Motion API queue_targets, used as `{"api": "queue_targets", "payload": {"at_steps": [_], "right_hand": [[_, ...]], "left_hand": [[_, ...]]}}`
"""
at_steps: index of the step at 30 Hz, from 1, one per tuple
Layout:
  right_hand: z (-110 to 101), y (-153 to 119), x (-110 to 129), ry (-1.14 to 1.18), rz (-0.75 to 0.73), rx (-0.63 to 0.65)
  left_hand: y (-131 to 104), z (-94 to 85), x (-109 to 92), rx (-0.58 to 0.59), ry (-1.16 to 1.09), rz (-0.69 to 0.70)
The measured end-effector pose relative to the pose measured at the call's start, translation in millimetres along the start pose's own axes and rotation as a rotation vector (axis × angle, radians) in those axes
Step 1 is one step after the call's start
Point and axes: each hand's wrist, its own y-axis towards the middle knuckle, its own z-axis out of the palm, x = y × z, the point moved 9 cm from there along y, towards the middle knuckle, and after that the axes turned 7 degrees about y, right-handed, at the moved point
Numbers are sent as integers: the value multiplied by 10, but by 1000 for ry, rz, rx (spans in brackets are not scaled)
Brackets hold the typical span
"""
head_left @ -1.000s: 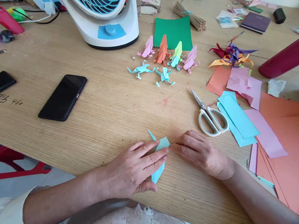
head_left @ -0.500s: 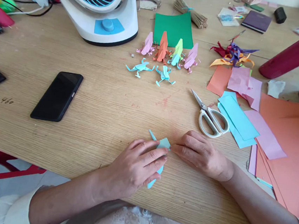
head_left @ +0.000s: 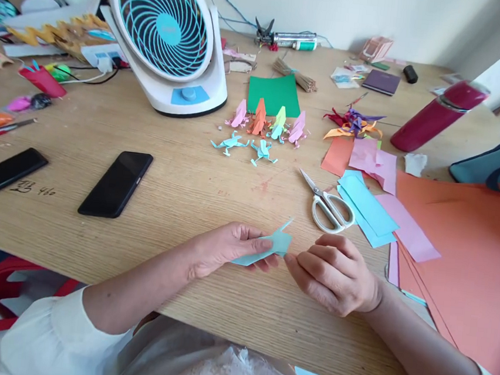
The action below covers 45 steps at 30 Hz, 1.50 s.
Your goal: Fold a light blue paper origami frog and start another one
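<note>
A light blue folded paper piece (head_left: 279,243) is pinched between the thumb and fingers of my left hand (head_left: 239,245), with a thin strip sticking up at its far side. My right hand (head_left: 334,273) is closed, its thumb and forefinger pressed together at the paper's right corner; any small tip between them is hidden. White-handled scissors (head_left: 328,205) lie just beyond my right hand. Farther back stand folded figures in pink, orange (head_left: 259,117) and green, with two light blue ones (head_left: 263,150) in front of them.
Blue strips (head_left: 369,208), pink pieces (head_left: 409,226) and large orange sheets (head_left: 460,249) lie at the right. A red bottle (head_left: 433,119) leans behind them. A black phone (head_left: 115,184) lies left, before a white fan (head_left: 188,96). A green sheet (head_left: 274,94) is at the back.
My left hand has turned from lying over the paper to holding it raised between thumb and fingers. My right fingers stay by its corner. The view has tilted up, showing more of the back.
</note>
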Motion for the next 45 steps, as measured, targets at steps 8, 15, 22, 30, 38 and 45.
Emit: {"api": "queue_targets", "payload": {"at_steps": [8,15,22,30,38,45], "right_hand": [[-71,38,19,-35,-3,-9],[-157,-18,-178,-60,138,-13],[-89,-213,-308,48,255,18],[-46,-251,-367,133,307,22],[134,-502,-705,545,987,-316],[309,-627,-712,667,1167,-392]], "left_hand": [[171,-35,-151,182,158,-21],[366,-30,-242,51,44,69],[457,-38,-205,20,-77,136],[483,-155,-306,-25,126,269],[477,-180,-323,-188,-61,345],[319,-217,-550,-376,389,547]]}}
